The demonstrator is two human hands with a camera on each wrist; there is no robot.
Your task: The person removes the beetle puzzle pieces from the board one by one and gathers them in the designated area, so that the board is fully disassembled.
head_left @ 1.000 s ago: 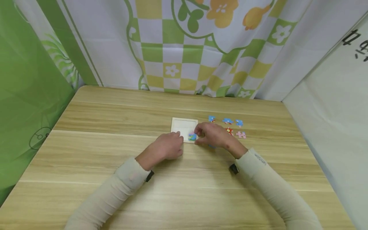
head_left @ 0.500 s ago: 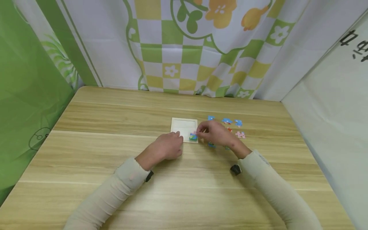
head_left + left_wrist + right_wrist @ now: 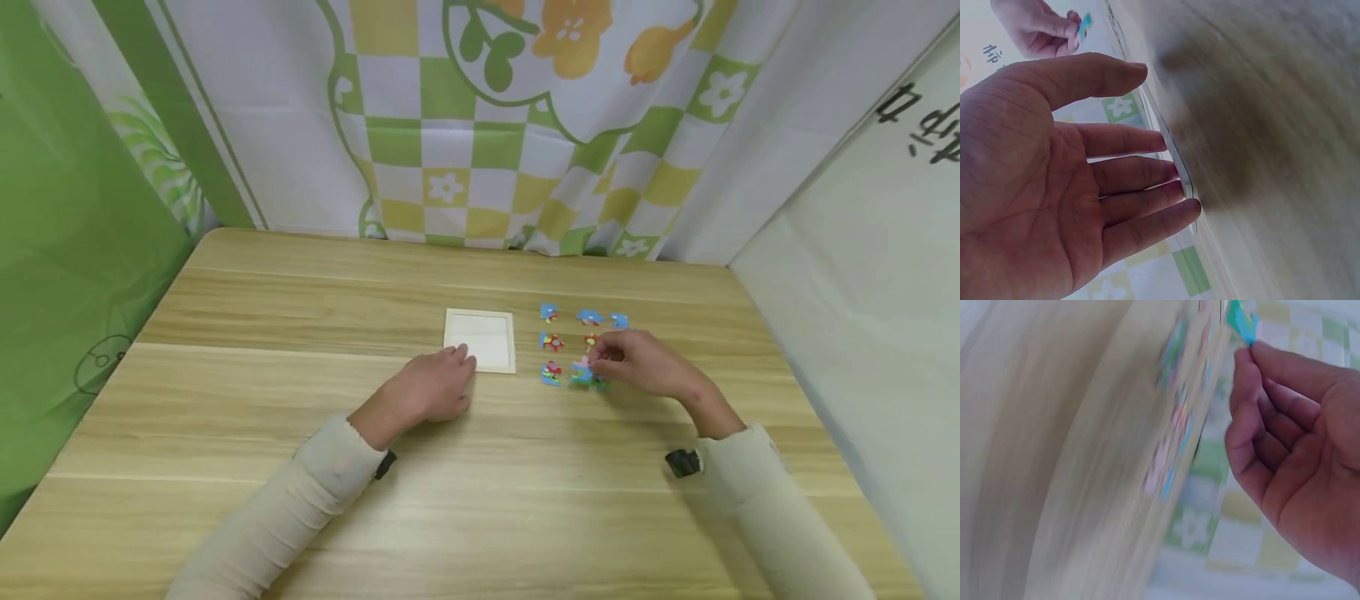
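Note:
Between thumb and forefinger, my right hand (image 3: 648, 364) pinches a blue and green jigsaw piece (image 3: 1242, 324), held above the table among the other pieces. My left hand (image 3: 435, 385) rests at the lower left corner of a square wooden puzzle frame (image 3: 513, 343); in the left wrist view its fingers (image 3: 1135, 175) are straight and touch the frame's edge. Inside the frame only the pale board shows. To its right lie several loose jigsaw pieces (image 3: 552, 342) in rough rows, blue, red and pink, some hidden behind my right hand.
The wooden table (image 3: 480, 500) reaches back to a checked green and yellow curtain (image 3: 495, 167). A green cloth (image 3: 82, 250) hangs on the left, and a white sheet with black writing (image 3: 885, 250) stands on the right.
My right hand has moved right, carrying the blue and green jigsaw piece from the frame's lower right corner over to the loose pieces. The left hand has stayed at the frame.

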